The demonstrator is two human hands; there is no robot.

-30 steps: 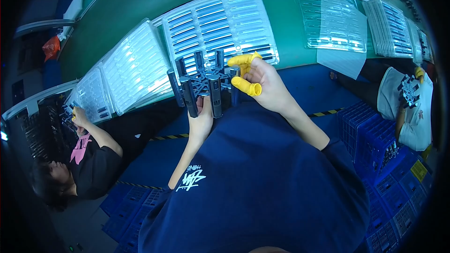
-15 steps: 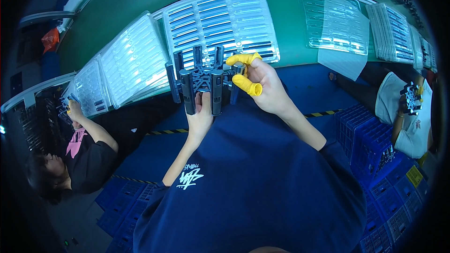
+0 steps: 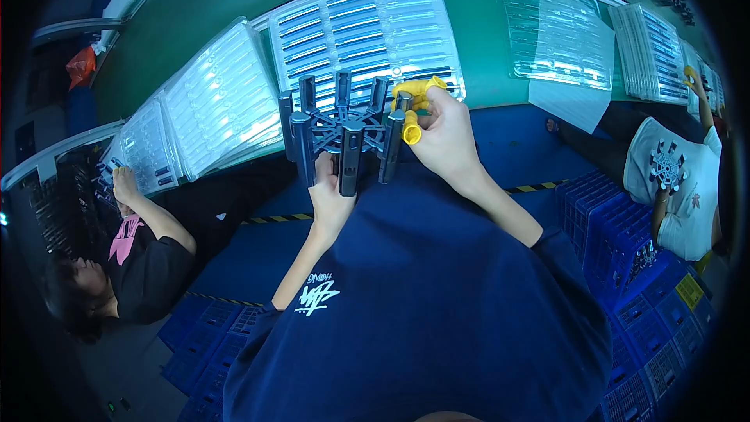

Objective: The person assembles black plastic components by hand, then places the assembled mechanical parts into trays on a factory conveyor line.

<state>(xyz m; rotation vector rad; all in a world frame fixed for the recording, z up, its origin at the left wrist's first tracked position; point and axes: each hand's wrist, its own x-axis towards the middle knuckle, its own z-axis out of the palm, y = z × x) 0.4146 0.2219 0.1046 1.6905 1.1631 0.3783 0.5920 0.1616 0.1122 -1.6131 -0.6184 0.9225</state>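
In front of my chest is a dark spoked holder (image 3: 349,131), wheel-shaped, with upright black bars around its rim. My left hand (image 3: 331,205) grips it from beneath; the palm and some fingers are hidden. Yellow finger cots cover the thumb and a finger of my right hand (image 3: 449,137). That hand is closed on a black bar (image 3: 391,158) at the holder's right side. Just beyond the holder lies a clear plastic tray (image 3: 419,16) with rows of dark bars in its slots; several slots on its right side hold none.
Stacked clear trays (image 3: 223,94) lean at the left on the green table (image 3: 478,31). Another clear tray (image 3: 523,47) and a tray stack (image 3: 637,51) are at the right. Blue crates (image 3: 594,219) stand behind. Co-workers sit left (image 3: 160,273) and right (image 3: 683,211).
The holder has turned, so one bar now faces me where two did before. My right hand has shifted slightly right and closed around a bar. The right co-worker's hand has reached toward the trays.
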